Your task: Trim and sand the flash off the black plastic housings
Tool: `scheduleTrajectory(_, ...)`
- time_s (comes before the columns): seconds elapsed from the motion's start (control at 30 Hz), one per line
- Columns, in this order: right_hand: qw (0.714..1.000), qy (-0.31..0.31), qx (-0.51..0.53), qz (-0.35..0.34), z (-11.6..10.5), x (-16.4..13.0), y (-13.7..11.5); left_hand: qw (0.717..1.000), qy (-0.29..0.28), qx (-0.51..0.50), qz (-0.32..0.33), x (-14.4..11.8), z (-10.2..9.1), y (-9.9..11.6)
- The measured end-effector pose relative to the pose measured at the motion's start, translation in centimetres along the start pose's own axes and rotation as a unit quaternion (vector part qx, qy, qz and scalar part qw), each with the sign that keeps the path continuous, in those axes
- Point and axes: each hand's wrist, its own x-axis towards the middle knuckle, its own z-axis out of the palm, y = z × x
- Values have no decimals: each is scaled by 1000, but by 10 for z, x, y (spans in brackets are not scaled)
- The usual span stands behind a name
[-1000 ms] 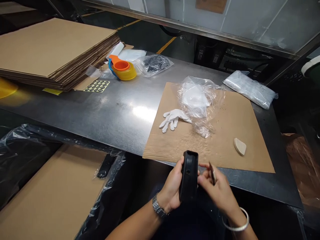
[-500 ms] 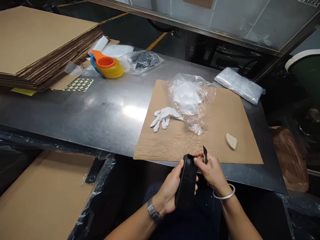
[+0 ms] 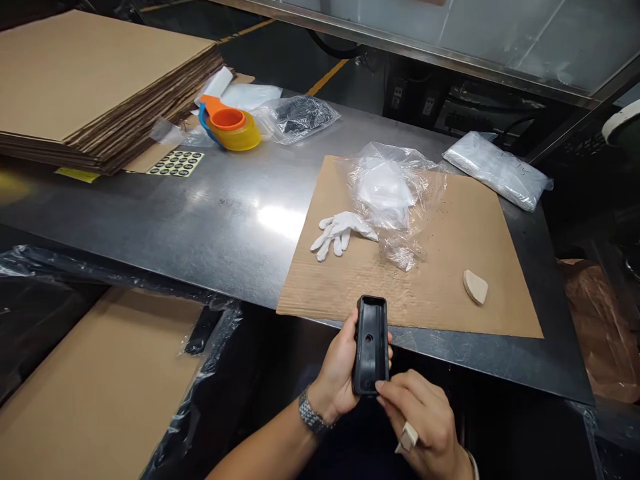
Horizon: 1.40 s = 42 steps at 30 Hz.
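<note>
Steel desk point(image 3: 210, 220) carries a cardboard sheet point(image 3: 450, 267). Before its edge, left hand point(image 3: 340, 373) fingers clamp the black plastic housing point(image 3: 371, 345): apparently rigid and light; grip its long sides. Right hand point(image 3: 425, 427) fingertips pinch its lower end.

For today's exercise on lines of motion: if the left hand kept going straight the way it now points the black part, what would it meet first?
Probably the near edge of the cardboard sheet on the metal table; the left hand aims the black part there.

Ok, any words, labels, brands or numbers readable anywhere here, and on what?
None can be read.
Sticker sheet beside the cardboard stack: dark round stickers, print too small to read.
Black plastic part in the left hand: no marking visible.
Tape dispenser: no lettering visible.
</note>
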Motion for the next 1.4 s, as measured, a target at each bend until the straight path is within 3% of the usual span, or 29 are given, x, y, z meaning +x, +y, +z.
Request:
scheduleTrajectory(0.1,990,85,-96,-57,11,-10,2,1000,14,-11,25,1,1,-1)
scheduleTrajectory(0.17,985,107,-118,-61,14,-13,1,999,19,-15,32,1,3,-1)
scheduleTrajectory(0.47,996,28,-87,-4,9,7,-12,998,41,3,55,-2,5,-5)
scheduleTrajectory(0.6,1000,12,-19,11,5,16,-16,994,63,20,87,-8,9,-6)
scheduleTrajectory(0.67,1000,16,19,-8,3,20,-15,994,59,29,90,-11,12,-6)
scheduleTrajectory(0.83,993,36,36,-104,0,24,-14,998,33,37,25,-11,15,-6)
scheduleTrajectory(0.9,990,34,52,-127,-2,22,-13,997,46,41,43,-9,15,-6)
scheduleTrajectory(0.93,991,34,65,-112,-3,21,-12,995,55,48,66,-8,15,-5)
scheduleTrajectory(1.0,995,54,81,-9,-8,17,-7,987,54,85,123,-8,14,-5)
scheduleTrajectory(1.07,981,104,85,137,-15,15,4,966,24,168,197,-10,11,-4)
scheduleTrajectory(1.13,959,143,87,230,-23,16,17,922,-19,279,267,-12,6,-4)
scheduleTrajectory(1.2,950,113,95,275,-31,21,28,870,-56,383,306,-14,0,-5)
scheduleTrajectory(1.33,936,-28,161,310,-37,33,38,780,-109,532,310,-14,-9,-2)
scheduleTrajectory(1.4,913,-14,227,339,-34,36,38,757,-136,561,307,-14,-13,2)
